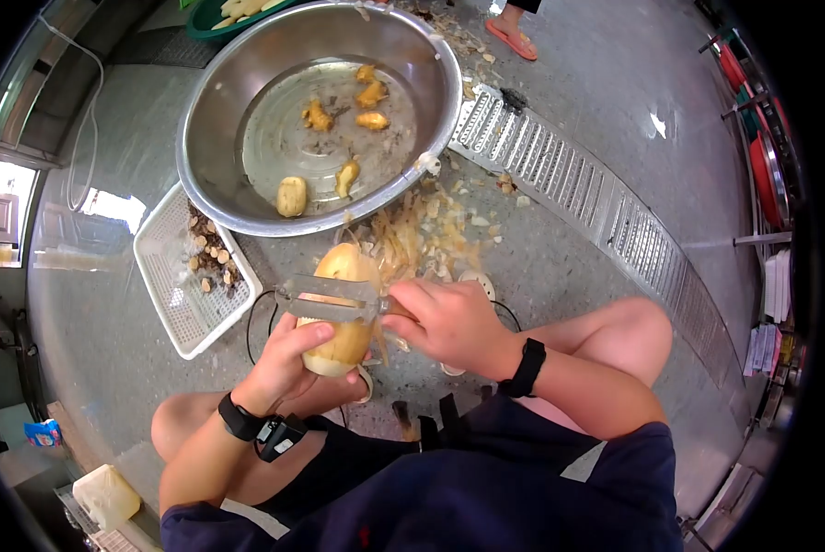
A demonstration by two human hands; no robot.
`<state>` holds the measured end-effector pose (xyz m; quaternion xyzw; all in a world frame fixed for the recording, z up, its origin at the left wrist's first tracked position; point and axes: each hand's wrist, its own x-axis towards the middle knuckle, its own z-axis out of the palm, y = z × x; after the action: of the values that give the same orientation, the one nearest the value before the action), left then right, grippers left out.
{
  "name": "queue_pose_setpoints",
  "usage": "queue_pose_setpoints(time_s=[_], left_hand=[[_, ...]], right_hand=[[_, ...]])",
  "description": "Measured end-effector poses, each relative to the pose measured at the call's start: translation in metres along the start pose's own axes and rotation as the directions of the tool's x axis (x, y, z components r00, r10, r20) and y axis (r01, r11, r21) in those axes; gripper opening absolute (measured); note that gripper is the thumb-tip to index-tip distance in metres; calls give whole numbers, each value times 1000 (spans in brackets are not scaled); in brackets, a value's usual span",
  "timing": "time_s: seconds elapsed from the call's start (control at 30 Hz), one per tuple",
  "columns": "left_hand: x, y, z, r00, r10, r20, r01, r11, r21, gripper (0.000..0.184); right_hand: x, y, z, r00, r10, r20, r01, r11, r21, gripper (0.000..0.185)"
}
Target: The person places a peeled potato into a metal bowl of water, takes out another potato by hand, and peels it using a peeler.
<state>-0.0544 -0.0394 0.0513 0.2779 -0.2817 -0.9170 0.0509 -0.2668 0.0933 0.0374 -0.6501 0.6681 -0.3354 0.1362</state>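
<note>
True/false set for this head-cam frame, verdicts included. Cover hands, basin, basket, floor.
1. The left hand holds a large yellowish vegetable. True.
2. The right hand is empty. False: it grips a peeler.
3. The peeler lies across the vegetable. True.
4. The metal basin is filled to its rim. False: only a few yellow pieces lie on its bottom.
5. Peel scraps lie on the floor. True.
6. The white basket stands inside the basin. False: it stands outside, on the floor.
</note>
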Motion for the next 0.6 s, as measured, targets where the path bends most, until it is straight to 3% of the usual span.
queue_pose_setpoints(time_s=[0.13,0.27,0.37,0.47,0.57,0.6], left_hand=[[1,0,-11,999,-2,54,-3,997,76,60],[5,-2,-10,999,-21,-49,26,993,111,65],[-7,-2,10,991,64,-118,-37,975,219,82],[-7,0,3,992,99,-82,-83,979,184,84],[2,10,-4,993,98,-68,-82,974,213,82],[2,9,-3,994,88,-71,-72,975,210,81]], right_hand=[[4,5,-5,999,-16,36,19,995,-99,30],[-2,20,11,996,68,64,-62,993,-98,32],[-7,93,11,828,557,57,-550,829,-102,33],[-5,67,-9,851,518,88,-496,847,-191,30],[-8,26,5,920,385,69,-390,915,104,23],[-8,13,6,959,280,46,-283,956,84,25]])
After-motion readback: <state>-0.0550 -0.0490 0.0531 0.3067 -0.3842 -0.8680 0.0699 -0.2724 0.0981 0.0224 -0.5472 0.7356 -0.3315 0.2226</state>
